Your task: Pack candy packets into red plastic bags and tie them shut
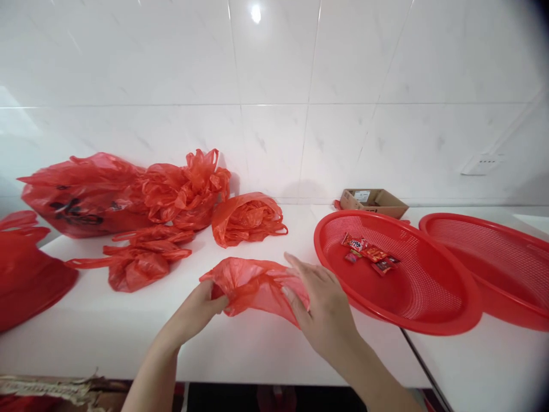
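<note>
A thin red plastic bag [253,283] lies crumpled on the white counter [107,326] in front of me. My left hand [201,306] pinches its left edge, fingers closed on the plastic. At the bag's right side my right hand [319,303] grips the film with its lower fingers, while the index finger points out over the bag. A round red mesh basket [429,320] stands just right of my right hand and holds several small red snack packets [369,254].
Several other red plastic bags [171,194] lie bunched at the back left, one large with black print [81,197]. A second red basket [506,269] sits at far right, a small cardboard box [373,201] against the tiled wall.
</note>
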{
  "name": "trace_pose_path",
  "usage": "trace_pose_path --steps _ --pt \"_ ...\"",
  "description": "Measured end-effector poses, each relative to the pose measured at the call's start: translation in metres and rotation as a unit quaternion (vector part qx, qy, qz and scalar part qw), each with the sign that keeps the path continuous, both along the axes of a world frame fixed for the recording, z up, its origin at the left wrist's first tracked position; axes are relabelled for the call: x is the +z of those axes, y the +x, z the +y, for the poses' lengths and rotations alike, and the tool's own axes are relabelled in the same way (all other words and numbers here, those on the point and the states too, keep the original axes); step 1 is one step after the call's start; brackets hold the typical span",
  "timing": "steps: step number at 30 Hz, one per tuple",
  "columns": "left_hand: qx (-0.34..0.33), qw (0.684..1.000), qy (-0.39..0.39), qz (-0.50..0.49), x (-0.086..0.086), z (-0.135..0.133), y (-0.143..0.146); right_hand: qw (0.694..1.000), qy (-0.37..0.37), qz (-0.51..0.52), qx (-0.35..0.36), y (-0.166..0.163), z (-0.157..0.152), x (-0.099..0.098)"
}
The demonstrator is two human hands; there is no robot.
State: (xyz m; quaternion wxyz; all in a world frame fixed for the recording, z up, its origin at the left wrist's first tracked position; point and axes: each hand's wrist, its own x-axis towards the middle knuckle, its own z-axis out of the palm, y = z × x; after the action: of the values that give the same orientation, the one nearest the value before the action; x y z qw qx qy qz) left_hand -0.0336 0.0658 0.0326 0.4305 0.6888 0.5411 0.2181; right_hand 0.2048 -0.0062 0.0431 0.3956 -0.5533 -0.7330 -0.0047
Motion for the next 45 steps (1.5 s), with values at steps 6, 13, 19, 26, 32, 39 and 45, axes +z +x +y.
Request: trace_pose_path --steps 6,13,19,26,32,39,45 --pt "-0.103 0.964 -0.067 -0.235 -0.001 -0.016 0.01 0.99 -0.067 -0.02 0.124 -0.037 0.014 -0.01" --pt "0.187 0.88 -0.056 -0.433 -0.014 -0.01 -0.023 0.903 -0.322 -0.278 0.053 0.001 0.025 -0.047" --pt "0.216 0.911 0.338 -0.097 -0.008 -0.043 0.027 0.914 -0.292 -0.282 0.011 -0.006 0.026 -0.046" --pt "0.139 0.916 0.369 0.079 -0.048 -0.042 0.079 0.961 -0.185 -0.205 0.022 -0.031 0.018 -0.057" --pt "0.174 0.949 0.256 0.068 -0.076 -0.021 0.009 0.944 -0.283 -0.163 0.044 -0.009 0.011 -0.064" --pt "0.253 0.933 0.253 0.034 -0.058 -0.044 -0.028 0.922 -0.376 -0.085 0.035 0.016 0.015 -0.038" --pt "0.243 0.948 0.125 -0.161 -0.048 -0.057 -0.014 0.956 -0.266 -0.086 0.091 -0.014 0.007 -0.022"
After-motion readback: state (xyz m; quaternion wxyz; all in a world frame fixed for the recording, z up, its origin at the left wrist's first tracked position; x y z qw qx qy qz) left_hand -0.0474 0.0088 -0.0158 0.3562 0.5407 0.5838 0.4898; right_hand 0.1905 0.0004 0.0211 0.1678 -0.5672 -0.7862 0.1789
